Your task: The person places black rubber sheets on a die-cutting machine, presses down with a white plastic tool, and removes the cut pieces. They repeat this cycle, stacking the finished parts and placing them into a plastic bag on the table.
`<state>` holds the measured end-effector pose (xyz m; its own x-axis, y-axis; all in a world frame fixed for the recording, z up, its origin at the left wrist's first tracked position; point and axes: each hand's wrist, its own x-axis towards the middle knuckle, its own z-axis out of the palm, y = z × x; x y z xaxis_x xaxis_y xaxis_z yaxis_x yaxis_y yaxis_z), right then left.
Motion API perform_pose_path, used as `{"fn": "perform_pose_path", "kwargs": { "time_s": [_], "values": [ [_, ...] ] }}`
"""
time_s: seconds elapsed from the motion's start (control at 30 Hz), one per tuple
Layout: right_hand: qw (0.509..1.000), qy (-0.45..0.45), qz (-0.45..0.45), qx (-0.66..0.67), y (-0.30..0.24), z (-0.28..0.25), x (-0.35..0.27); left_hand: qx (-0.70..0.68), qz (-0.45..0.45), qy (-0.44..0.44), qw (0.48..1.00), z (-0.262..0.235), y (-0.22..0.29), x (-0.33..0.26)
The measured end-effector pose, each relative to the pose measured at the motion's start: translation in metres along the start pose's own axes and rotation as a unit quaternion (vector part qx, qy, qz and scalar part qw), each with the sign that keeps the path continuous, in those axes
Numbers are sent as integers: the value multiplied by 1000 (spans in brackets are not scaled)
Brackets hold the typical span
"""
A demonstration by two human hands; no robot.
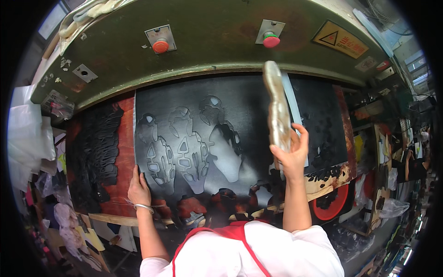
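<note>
A wide black sheet (184, 92) lies in front of me, marked with several cut or pressed outlines (190, 157) like shoe-upper pieces. My left hand (139, 190), a bangle at its wrist, is at the sheet's left edge, fingers closed on it. Raised over the right part of the sheet, a long, wavy-edged metal cutting die (278, 108) stands on edge in my right hand (294, 156), thumb on the near side and fingers curled round behind. Its far face is hidden.
A green press beam (212, 41) spans the back, with a red button (160, 45) and a pink-and-green one (271, 40). Dark cut strips (97, 147) pile on a red board (127, 152) at left. A red round container (332, 205) sits low at right.
</note>
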<state>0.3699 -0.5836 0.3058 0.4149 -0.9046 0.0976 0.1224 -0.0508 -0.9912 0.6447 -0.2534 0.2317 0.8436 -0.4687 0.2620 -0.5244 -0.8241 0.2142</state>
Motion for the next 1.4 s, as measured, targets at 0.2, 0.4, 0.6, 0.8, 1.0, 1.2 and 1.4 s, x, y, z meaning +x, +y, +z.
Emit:
{"fn": "perform_pose_path", "kwargs": {
  "time_s": [0.2,0.4,0.6,0.8,1.0,1.2,1.4],
  "values": [
    [999,18,-17,27,-28,-42,-39,-10,4,16,1000,6,-7,-5],
    [986,-35,-8,-162,11,-15,-23,10,16,24,1000,8,-5,-5],
    [907,-1,-166,-387,65,48,6,0,-34,23,999,10,2,-2],
    [895,-22,-160,-417,75,45,31,-35,-31,13,999,15,6,24],
    [886,-50,-120,-444,76,66,85,-118,-9,6,993,28,15,85],
    [843,159,-272,-436,21,83,182,-280,-170,-55,943,16,-4,105],
    [815,247,-257,-457,1,126,234,-155,5,-33,987,41,0,127]
  ]
}}
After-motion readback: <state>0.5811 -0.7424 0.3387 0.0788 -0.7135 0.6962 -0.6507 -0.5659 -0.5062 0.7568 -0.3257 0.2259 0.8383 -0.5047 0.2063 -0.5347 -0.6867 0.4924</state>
